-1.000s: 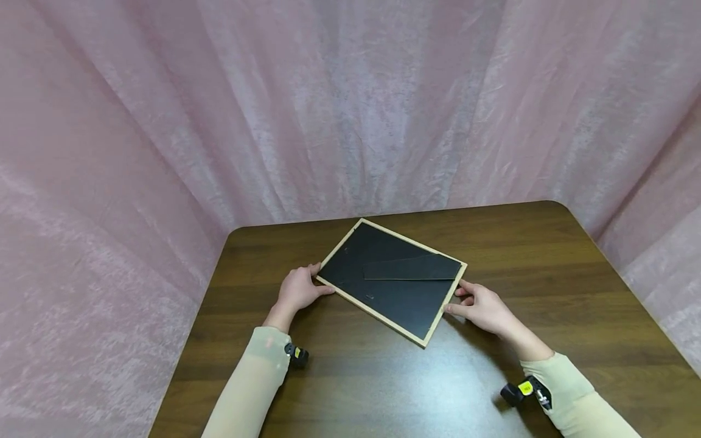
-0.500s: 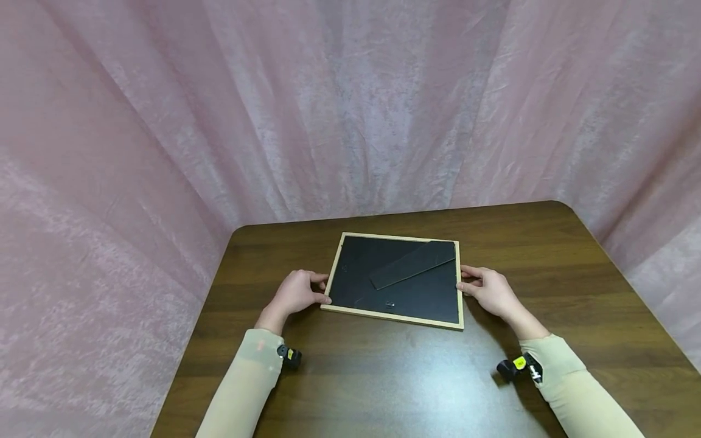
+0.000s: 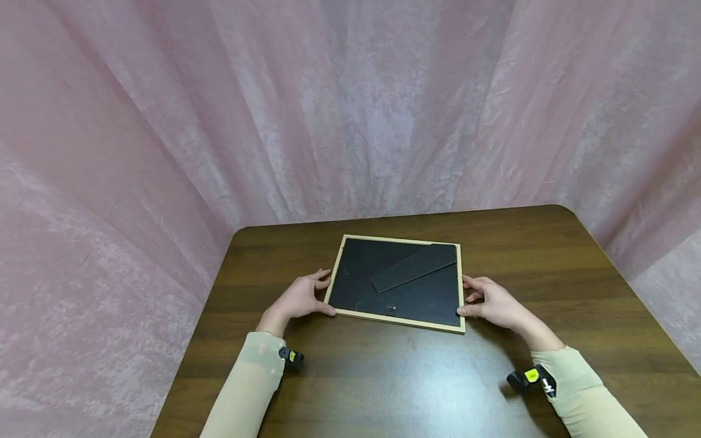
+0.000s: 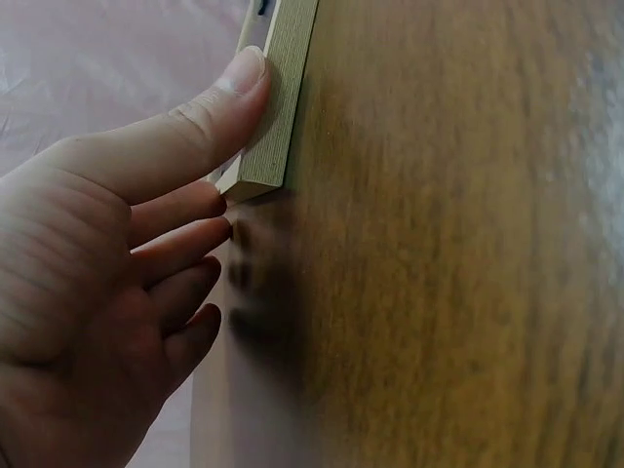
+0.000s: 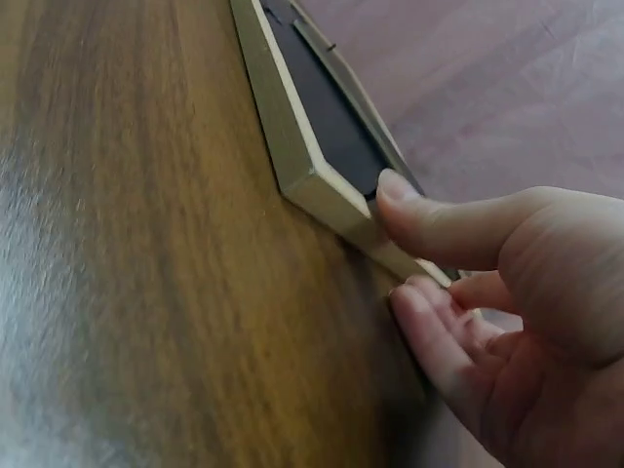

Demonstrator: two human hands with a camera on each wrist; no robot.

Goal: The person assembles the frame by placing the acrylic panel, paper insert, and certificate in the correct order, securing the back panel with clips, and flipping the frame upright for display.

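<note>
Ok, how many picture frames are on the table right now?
1: a light wooden picture frame with a black backing lying face down mid-table, left hand and right hand at its sides. None seems hidden.

Frame [image 3: 398,324] pale wood, black back; table [image 3: 383,383] dark brown; curtain [image 3: 350,109] pink.
</note>
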